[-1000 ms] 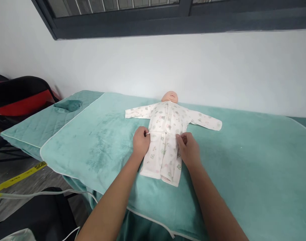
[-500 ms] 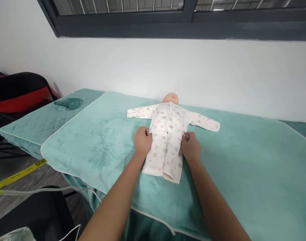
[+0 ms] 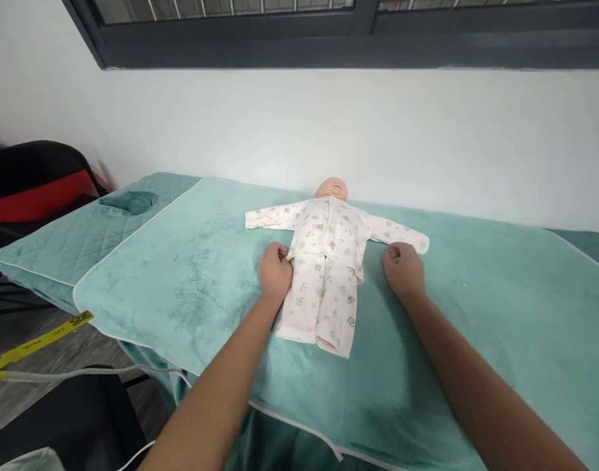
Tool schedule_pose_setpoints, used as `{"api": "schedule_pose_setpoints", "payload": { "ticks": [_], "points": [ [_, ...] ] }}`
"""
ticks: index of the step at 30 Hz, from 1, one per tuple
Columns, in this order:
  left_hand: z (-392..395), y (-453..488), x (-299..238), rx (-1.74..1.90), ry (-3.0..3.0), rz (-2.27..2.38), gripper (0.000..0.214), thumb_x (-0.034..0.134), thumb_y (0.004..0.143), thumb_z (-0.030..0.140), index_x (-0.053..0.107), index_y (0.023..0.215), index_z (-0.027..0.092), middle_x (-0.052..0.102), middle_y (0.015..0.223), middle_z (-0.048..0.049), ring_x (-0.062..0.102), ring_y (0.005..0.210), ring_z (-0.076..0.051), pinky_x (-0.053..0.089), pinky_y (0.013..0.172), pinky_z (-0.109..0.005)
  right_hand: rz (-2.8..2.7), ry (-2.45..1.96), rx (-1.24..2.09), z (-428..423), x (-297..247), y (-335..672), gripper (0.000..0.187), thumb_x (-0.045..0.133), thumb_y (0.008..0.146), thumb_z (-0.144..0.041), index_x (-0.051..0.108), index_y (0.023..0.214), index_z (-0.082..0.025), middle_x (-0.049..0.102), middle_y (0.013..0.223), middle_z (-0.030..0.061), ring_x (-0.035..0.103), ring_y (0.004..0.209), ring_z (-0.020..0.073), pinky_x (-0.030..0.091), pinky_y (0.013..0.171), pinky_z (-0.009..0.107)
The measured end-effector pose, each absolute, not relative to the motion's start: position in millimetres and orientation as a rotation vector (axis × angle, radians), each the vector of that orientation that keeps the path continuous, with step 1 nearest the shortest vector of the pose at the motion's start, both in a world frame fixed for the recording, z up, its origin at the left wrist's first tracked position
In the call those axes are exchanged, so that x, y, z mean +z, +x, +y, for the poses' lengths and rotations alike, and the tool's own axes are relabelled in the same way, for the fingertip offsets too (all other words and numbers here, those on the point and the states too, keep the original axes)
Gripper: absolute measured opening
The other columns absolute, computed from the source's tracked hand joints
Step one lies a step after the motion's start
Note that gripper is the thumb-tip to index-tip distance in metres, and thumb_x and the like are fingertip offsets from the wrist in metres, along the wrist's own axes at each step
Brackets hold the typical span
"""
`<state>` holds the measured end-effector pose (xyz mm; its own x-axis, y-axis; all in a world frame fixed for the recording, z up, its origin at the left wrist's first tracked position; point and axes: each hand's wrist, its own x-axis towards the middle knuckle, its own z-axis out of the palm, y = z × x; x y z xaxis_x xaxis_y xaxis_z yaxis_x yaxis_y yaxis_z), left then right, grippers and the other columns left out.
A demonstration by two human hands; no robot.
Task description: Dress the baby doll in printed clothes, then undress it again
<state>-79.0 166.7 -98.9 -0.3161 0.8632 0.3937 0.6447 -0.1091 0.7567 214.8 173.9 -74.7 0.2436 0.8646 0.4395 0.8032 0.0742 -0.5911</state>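
A baby doll (image 3: 331, 188) lies on its back on a teal blanket (image 3: 191, 275), dressed in a white printed top (image 3: 329, 232) and matching trousers (image 3: 324, 304). Its sleeves are stretched out to both sides. My left hand (image 3: 274, 271) is closed at the doll's waist on the left side, pinching the hem of the top. My right hand (image 3: 403, 269) rests on the blanket just below the doll's right-hand sleeve cuff, fingers curled, apart from the trousers, with nothing visible in it.
The blanket covers a padded table (image 3: 59, 245) with a face hole (image 3: 129, 201) at the left end, set against a white wall under a dark window frame. A black and red chair (image 3: 34, 183) stands at the left. Yellow tape (image 3: 34, 343) and a white cable (image 3: 84, 373) lie on the floor.
My right hand let go of the doll's waist and moved right onto the blanket near the sleeve cuff. My left hand stayed at the waist.
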Motion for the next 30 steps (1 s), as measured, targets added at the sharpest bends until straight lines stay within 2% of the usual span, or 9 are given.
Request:
{"api": "schedule_pose_setpoints", "payload": {
  "ticks": [2,5,9,12,14,17,20,24,30],
  "points": [
    [175.2,-86.6,-94.8,1.379,1.724,1.931,0.037,0.047,0.073,0.004,0.060,0.103,0.021,0.065,0.108,-0.0090,0.058,0.106,-0.025,0.044,0.093,-0.040,-1.571,-1.706,0.000,184.9,-73.7,231.6,0.031,0.049,0.079,-0.025,0.063,0.104,-0.015,0.063,0.110,0.0177,0.055,0.105,0.0313,0.042,0.094,0.048],
    [192.3,-98.8,-88.4,1.234,1.920,1.968,0.049,0.049,0.079,0.009,0.056,0.126,0.021,0.053,0.140,-0.0141,0.043,0.135,-0.030,0.033,0.111,-0.048,-1.778,-1.592,-0.118,195.3,-79.0,244.3,0.036,0.048,0.082,-0.025,0.065,0.112,-0.016,0.062,0.118,0.0174,0.051,0.117,0.0324,0.040,0.101,0.050],
    [210.4,-102.9,-86.1,0.832,2.152,2.030,0.050,0.040,0.094,0.027,0.044,0.143,0.023,0.035,0.158,-0.0109,0.025,0.148,-0.030,0.017,0.118,-0.059,-1.994,-1.571,-0.048,201.2,-88.2,243.2,0.040,0.046,0.089,-0.030,0.066,0.121,-0.018,0.064,0.130,0.0121,0.053,0.123,0.0272,0.040,0.106,0.043],
    [215.6,-100.6,-86.6,0.701,2.082,2.134,0.049,0.036,0.095,0.033,0.045,0.143,0.024,0.038,0.156,-0.0111,0.028,0.147,-0.031,0.012,0.118,-0.061,-1.910,-1.755,0.005,203.1,-88.5,244.1,0.039,0.043,0.092,-0.036,0.070,0.116,-0.020,0.067,0.128,0.0099,0.058,0.119,0.0272,0.044,0.101,0.040],
    [216.4,-101.6,-85.9,0.725,2.015,2.247,0.051,0.037,0.095,0.034,0.044,0.143,0.022,0.045,0.150,-0.0145,0.033,0.143,-0.032,0.014,0.117,-0.061,-1.824,-1.844,-0.019,203.4,-86.8,248.6,0.040,0.040,0.093,-0.036,0.073,0.110,-0.020,0.070,0.121,0.0114,0.062,0.110,0.0293,0.047,0.092,0.041],
    [217.6,-109.6,-83.5,0.781,1.973,2.428,0.053,0.041,0.093,0.032,0.042,0.144,0.021,0.045,0.147,-0.0176,0.035,0.140,-0.034,0.019,0.115,-0.061,-1.671,-1.982,-0.086,202.8,-84.9,257.3,0.042,0.037,0.092,-0.033,0.073,0.109,-0.017,0.072,0.114,0.0153,0.064,0.102,0.0313,0.047,0.086,0.042],
    [222.0,-122.9,-81.3,0.785,1.908,2.521,0.049,0.044,0.092,0.030,0.045,0.141,0.023,0.043,0.147,-0.0158,0.037,0.137,-0.034,0.025,0.114,-0.057,-1.560,-2.067,-0.139,203.4,-84.6,262.1,0.042,0.039,0.090,-0.029,0.071,0.114,-0.014,0.070,0.117,0.0162,0.062,0.107,0.0314,0.046,0.090,0.042],
    [229.9,-138.2,-80.9,0.861,1.682,2.584,0.047,0.046,0.092,0.034,0.047,0.138,0.023,0.051,0.136,-0.0164,0.047,0.127,-0.033,0.036,0.107,-0.050,-1.481,-2.190,-0.144,207.8,-84.6,262.1,0.041,0.044,0.088,-0.030,0.067,0.119,-0.014,0.064,0.130,0.0159,0.056,0.119,0.0323,0.042,0.100,0.045],
    [234.7,-144.7,-81.5,0.917,1.652,2.553,0.037,0.045,0.092,0.030,0.057,0.128,0.026,0.058,0.128,-0.0118,0.049,0.124,-0.031,0.036,0.104,-0.046,-1.463,-2.284,-0.124,214.9,-84.7,262.8,0.047,0.042,0.090,-0.038,0.063,0.124,-0.013,0.062,0.129,0.0193,0.052,0.123,0.0369,0.039,0.102,0.053]
  ]
}}
